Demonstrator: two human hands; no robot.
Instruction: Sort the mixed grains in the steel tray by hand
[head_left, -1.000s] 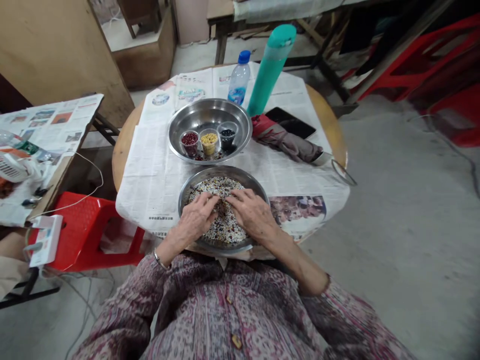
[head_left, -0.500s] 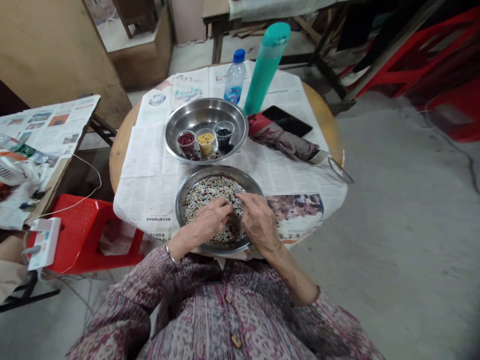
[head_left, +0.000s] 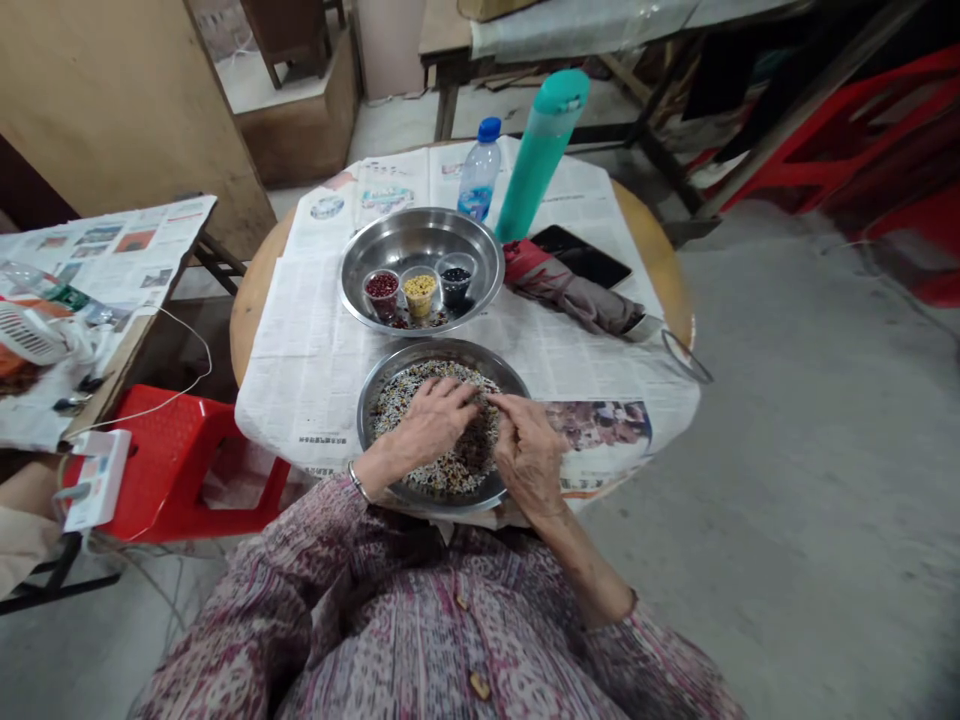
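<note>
A steel bowl [head_left: 367, 440] near the table's front edge holds mixed grains [head_left: 409, 385], mostly white with dark, yellow and red bits. My left hand [head_left: 431, 420] lies over the grains, its fingers stretched out and touching them. On the bowl's right side, my right hand [head_left: 531, 450] is curled, index finger towards the left hand; anything in its fingers is too small to make out. Behind it, a second steel bowl [head_left: 420, 228] holds a cup of red beans [head_left: 382, 292], a cup of yellow kernels [head_left: 419, 290] and a cup of black beans [head_left: 455, 282].
Newspaper [head_left: 289, 350] covers the round table. A blue-capped water bottle [head_left: 478, 175], a tall teal bottle [head_left: 541, 155], a folded umbrella [head_left: 577, 290] and a dark phone or tablet [head_left: 585, 257] stand or lie behind. At left are a red stool [head_left: 169, 470] and a power strip [head_left: 97, 480].
My left hand has gone from bunched fingers to spread ones over the grains. The right hand stays at the bowl's right side, fingers slightly more curled. The view has shifted slightly.
</note>
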